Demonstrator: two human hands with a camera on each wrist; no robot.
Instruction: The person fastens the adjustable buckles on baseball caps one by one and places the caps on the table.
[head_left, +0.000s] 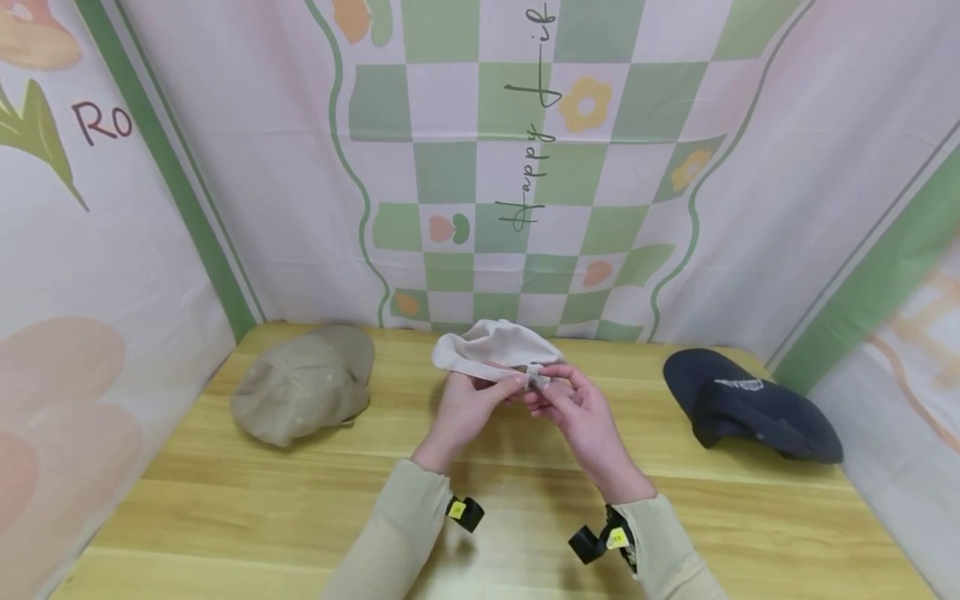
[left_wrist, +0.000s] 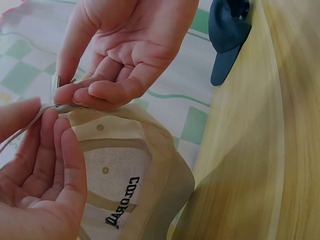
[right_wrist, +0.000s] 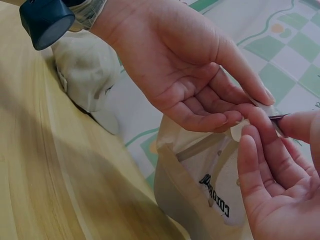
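Both hands hold the adjustable back strap of a cream baseball cap, raised above the wooden table. My left hand pinches the strap between thumb and fingers, with the loose strap visible in the left wrist view. On the other side, my right hand pinches the strap's metal buckle, its thumb against the metal. Dark lettering shows through inside the cap's crown. Fingers partly cover how strap and buckle join.
A khaki cap lies on the left of the table. On the right rests a navy cap with white lettering. Patterned cloth hangs behind and at both sides. Each wrist wears a black camera.
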